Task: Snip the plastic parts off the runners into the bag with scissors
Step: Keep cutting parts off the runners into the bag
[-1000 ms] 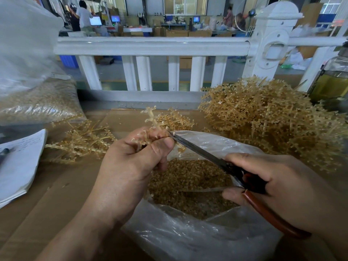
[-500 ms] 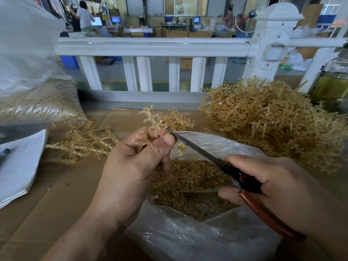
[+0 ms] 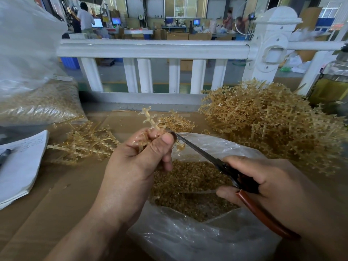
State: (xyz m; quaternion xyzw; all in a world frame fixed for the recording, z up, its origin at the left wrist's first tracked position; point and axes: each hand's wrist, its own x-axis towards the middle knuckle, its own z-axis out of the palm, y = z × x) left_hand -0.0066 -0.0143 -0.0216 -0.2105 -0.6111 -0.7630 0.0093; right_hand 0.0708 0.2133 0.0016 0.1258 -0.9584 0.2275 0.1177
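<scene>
My left hand (image 3: 137, 166) pinches a pale amber plastic runner (image 3: 149, 119) between thumb and fingers, its top sticking up above the fist. My right hand (image 3: 271, 187) grips scissors (image 3: 203, 153) with brown handles; the blade tip reaches the runner right beside my left thumb. Both hands hover over an open clear plastic bag (image 3: 188, 240) that holds a layer of small amber cut parts (image 3: 188, 181).
A big heap of uncut runners (image 3: 269, 125) lies at the right, a smaller pile (image 3: 84, 144) at the left. A filled bag (image 3: 37, 106) sits far left, a notepad with pen (image 3: 18, 166) beside it. A white railing (image 3: 154, 49) borders the cardboard-covered table; a glass jar (image 3: 333, 85) stands right.
The scissors' tip has stayed at the runner by my left thumb while my right hand shifted slightly. The runner's top has turned a little in my left hand.
</scene>
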